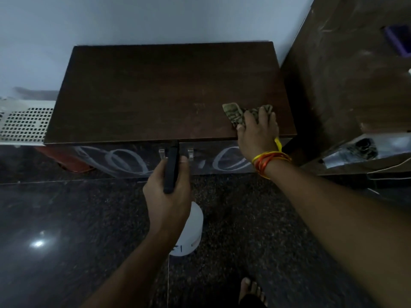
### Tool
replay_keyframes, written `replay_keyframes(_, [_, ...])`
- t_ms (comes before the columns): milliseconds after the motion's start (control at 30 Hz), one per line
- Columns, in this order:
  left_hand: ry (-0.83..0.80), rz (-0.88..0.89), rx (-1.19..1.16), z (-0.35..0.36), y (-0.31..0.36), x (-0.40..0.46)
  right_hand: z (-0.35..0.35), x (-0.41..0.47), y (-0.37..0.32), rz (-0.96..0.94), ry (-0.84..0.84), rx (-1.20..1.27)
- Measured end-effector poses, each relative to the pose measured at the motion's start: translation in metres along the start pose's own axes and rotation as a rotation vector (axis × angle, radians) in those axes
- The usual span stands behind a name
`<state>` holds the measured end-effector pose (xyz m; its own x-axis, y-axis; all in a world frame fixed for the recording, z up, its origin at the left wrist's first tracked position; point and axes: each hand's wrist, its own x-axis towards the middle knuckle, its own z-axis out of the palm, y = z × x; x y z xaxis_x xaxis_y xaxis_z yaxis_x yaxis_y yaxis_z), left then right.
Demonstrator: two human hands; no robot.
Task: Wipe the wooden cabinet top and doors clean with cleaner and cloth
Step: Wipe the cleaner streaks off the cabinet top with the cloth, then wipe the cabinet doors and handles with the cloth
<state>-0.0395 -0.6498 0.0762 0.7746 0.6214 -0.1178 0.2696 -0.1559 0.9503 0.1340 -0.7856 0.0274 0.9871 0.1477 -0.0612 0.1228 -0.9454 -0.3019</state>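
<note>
Cloth (242,113), olive and patterned, lay crumpled on the dark wooden cabinet top (155,90) near its front right corner, pinned there by the right hand (255,132), whose fingers were spread fairly straight over the fabric with the thumb at the cabinet's front edge. Orange and yellow threads (270,161) circled that wrist. In front of the cabinet, level with the gap between its two glossy doors (124,158), the left hand (166,194) had its fingers curled round the black trigger head (170,168) of a spray bottle, whose white body (191,230) hung below the hand over the speckled dark floor (244,218). The nozzle pointed toward the cabinet's front edge. Two clear door handles (190,152) sat just beside the nozzle. Left of the cabinet stood a white perforated panel (24,123); right of it rose a taller brown unit (347,74). A bare foot (251,290) showed well in front of the cabinet
</note>
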Motion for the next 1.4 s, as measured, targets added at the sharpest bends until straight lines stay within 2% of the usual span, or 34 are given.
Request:
replay_keyframes(167, [-0.008,0.063,-0.017,-0.005,-0.022,0.003,0.005,0.002,-0.008,0.020,0.087,-0.009])
replay_keyframes(500, [0.011,0.175,-0.079,0.001,-0.105,0.015,0.016,0.020,-0.026,0.051,0.158,-0.021])
replay_keyframes(900, [0.073,0.313,-0.152,0.001,-0.160,0.046,0.006,0.024,-0.047,-0.142,0.273,-0.062])
replay_keyframes(967, [0.108,0.347,-0.142,-0.009,-0.162,0.042,0.005,0.009,-0.054,-0.183,0.291,-0.049])
replay_keyframes(1400, [0.183,0.296,-0.143,-0.054,-0.182,0.032,0.028,-0.058,-0.091,-0.224,0.427,0.255])
